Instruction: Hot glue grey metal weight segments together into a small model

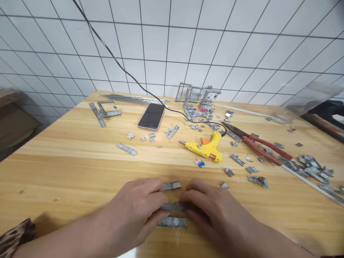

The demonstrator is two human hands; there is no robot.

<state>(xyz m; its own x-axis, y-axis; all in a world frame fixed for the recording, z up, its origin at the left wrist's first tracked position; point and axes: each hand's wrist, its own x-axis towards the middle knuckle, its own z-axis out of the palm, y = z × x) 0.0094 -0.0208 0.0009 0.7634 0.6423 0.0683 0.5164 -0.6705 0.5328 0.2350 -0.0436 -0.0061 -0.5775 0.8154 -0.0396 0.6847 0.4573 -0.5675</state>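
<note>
Between my two hands is a thin grey metal strip (174,206), pinched at its left end by my left hand (146,208) and at its right end by my right hand (205,204). Just beyond it, a short grey strip piece (173,185) lies by my left fingers. Nearer to me, another grey strip (174,222) with ridges shows below the held one, a pale thread-like streak hanging from it. Whether it touches my fingers I cannot tell. The fingertips of my right hand are partly hidden behind the hand.
A yellow glue gun (205,148) with a black cord lies ahead, beside red-handled pliers (258,143). A phone (152,116), thin metal rods (129,98) and small metal frames (188,94) are toward the tiled wall. Metal scraps (313,168) are scattered on the right.
</note>
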